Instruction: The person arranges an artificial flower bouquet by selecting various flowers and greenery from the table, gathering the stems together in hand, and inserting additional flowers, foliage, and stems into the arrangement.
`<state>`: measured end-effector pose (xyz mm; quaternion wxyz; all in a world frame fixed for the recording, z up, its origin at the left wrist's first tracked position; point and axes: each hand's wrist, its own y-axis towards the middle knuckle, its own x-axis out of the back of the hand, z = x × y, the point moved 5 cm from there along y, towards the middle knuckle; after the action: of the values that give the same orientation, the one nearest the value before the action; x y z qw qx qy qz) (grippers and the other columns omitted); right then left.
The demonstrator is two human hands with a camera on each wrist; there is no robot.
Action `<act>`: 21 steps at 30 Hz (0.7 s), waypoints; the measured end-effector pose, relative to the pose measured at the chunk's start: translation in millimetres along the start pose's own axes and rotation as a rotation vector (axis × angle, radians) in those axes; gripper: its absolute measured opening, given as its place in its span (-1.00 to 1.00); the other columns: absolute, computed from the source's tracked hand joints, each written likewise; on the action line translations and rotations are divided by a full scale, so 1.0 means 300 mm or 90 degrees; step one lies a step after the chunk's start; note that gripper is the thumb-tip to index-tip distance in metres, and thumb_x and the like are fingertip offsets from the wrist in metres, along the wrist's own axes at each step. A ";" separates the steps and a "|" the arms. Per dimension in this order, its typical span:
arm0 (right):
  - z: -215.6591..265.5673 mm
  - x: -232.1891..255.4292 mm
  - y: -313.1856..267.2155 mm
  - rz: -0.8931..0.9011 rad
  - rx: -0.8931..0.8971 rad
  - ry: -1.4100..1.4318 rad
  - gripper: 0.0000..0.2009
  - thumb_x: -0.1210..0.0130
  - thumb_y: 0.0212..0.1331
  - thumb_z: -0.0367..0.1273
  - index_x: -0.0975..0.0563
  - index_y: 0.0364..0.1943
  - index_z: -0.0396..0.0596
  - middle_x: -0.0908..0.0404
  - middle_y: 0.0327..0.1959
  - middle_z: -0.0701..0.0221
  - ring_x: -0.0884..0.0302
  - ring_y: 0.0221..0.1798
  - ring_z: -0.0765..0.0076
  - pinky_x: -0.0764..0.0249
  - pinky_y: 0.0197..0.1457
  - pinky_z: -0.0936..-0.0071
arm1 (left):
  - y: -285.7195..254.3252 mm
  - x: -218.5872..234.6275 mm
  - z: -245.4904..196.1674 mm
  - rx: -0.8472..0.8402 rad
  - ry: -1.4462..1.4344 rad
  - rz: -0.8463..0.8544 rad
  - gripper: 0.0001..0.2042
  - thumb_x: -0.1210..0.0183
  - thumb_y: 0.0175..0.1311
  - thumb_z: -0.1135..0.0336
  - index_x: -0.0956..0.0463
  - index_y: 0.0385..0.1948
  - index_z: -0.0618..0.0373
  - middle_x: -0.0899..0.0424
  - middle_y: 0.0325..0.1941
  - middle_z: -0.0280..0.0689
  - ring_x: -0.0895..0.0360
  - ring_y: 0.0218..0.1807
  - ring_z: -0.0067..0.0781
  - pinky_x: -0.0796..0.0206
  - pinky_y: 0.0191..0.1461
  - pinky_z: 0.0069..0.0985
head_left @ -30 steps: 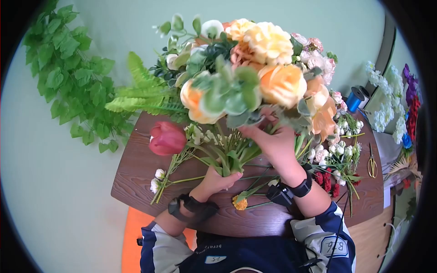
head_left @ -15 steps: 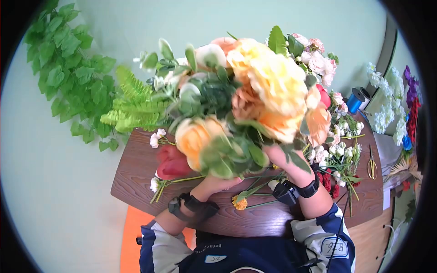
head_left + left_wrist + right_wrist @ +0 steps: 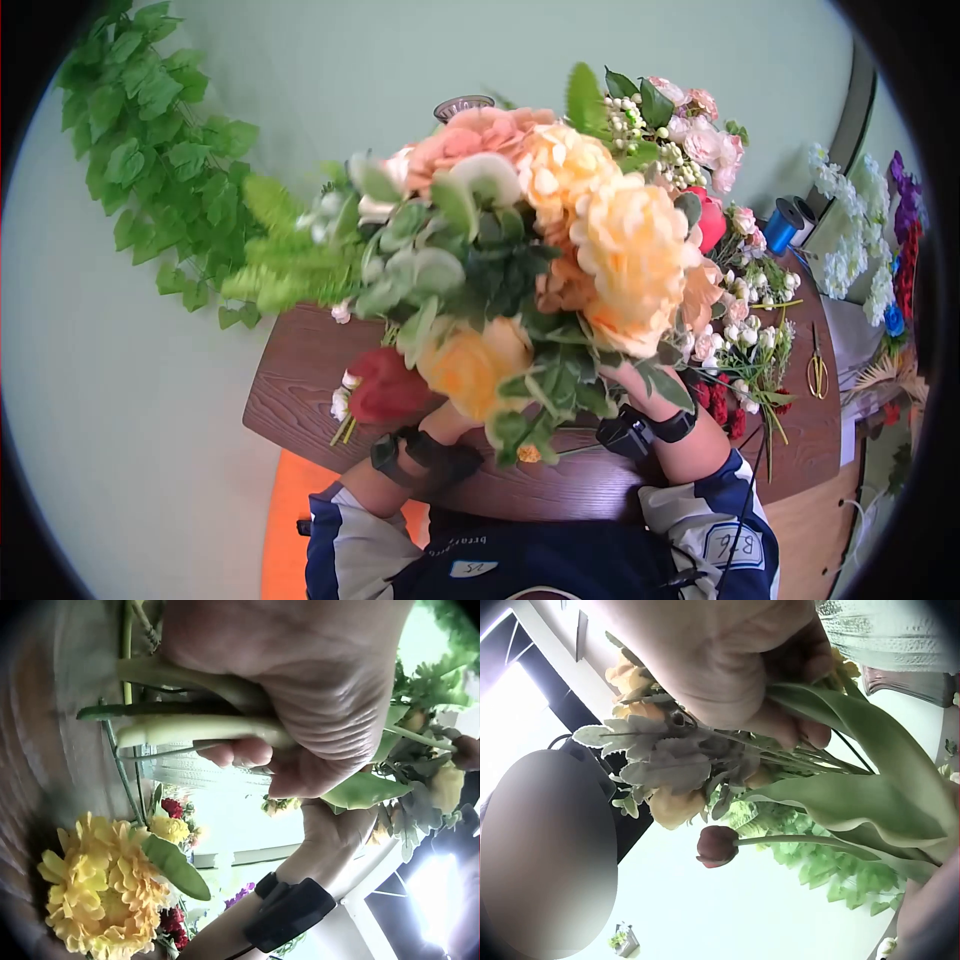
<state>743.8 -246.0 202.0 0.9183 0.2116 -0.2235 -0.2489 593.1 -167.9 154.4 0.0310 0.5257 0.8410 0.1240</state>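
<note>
A large bouquet [image 3: 480, 270] of peach and yellow blooms, pink flowers and grey-green leaves tilts toward me in the head view. My left hand [image 3: 300, 675] grips its thick green stems [image 3: 202, 731] low down, as the left wrist view shows. Just under the blooms, my right hand [image 3: 720, 660] curls its fingers round the upper stems [image 3: 795, 761]. Most of both hands is hidden behind flowers in the head view. A dark red tulip [image 3: 390, 385] leans out at the left, and a fern frond [image 3: 290, 270] sticks out above it.
Scissors [image 3: 817, 370] lie at the brown table's [image 3: 300, 370] right side, near white flower sprigs [image 3: 750, 345] and spools [image 3: 783, 222]. A yellow flower [image 3: 109, 889] lies near my left hand. A glass rim [image 3: 463, 105] shows behind the bouquet. Leafy vines [image 3: 150, 150] hang at the left.
The bouquet's blooms have tipped down toward me and now cover the stems and most of both hands. The glass rim behind has come into view. My forearms stay nearly where they were.
</note>
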 end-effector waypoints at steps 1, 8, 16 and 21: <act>0.000 -0.001 0.000 -0.003 0.008 0.016 -0.60 -0.11 0.01 -0.29 -0.44 -0.04 -0.14 -0.53 -0.10 0.32 -0.45 -0.01 0.42 -0.27 0.11 0.45 | 0.000 -0.001 -0.009 -0.029 0.024 0.004 -0.85 -0.18 0.10 0.40 -0.43 -0.32 0.13 -0.47 -0.52 -0.49 -0.38 -0.50 -0.68 -0.24 -0.45 -0.69; 0.138 -0.035 0.053 0.158 -0.118 -0.163 -0.46 -0.16 0.00 -0.25 -0.33 0.08 -0.17 -0.38 0.09 0.23 -0.49 -0.03 0.24 -0.43 -0.02 0.37 | 0.005 0.008 0.080 0.106 -0.141 0.067 -0.78 -0.19 0.01 0.51 -0.41 -0.28 0.20 -0.49 -0.54 -0.42 -0.42 -0.59 -0.65 -0.28 -0.53 -0.67; 0.115 -0.043 0.056 0.018 -0.137 0.165 -0.70 -0.19 -0.05 -0.45 -0.47 -0.17 -0.20 -0.56 -0.23 0.40 -0.50 -0.26 0.48 -0.42 -0.21 0.56 | 0.019 -0.009 0.059 0.079 -0.185 0.066 -0.82 -0.16 0.03 0.54 -0.40 -0.31 0.25 -0.44 -0.62 -0.42 -0.32 -0.71 -0.70 -0.17 -0.66 -0.72; 0.090 -0.029 0.045 -0.036 0.051 -0.147 -0.73 -0.15 -0.01 -0.43 -0.51 -0.17 -0.15 -0.58 -0.23 0.41 -0.52 -0.23 0.51 -0.42 -0.16 0.55 | 0.011 -0.003 0.059 0.070 -0.124 0.061 -0.85 -0.15 0.07 0.53 -0.34 -0.36 0.21 -0.46 -0.54 -0.34 -0.37 -0.66 -0.67 -0.24 -0.61 -0.70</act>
<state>728.0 -238.1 227.8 0.8699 0.2240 -0.3316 -0.2883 599.7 -164.1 138.2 0.0778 0.5756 0.8136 0.0272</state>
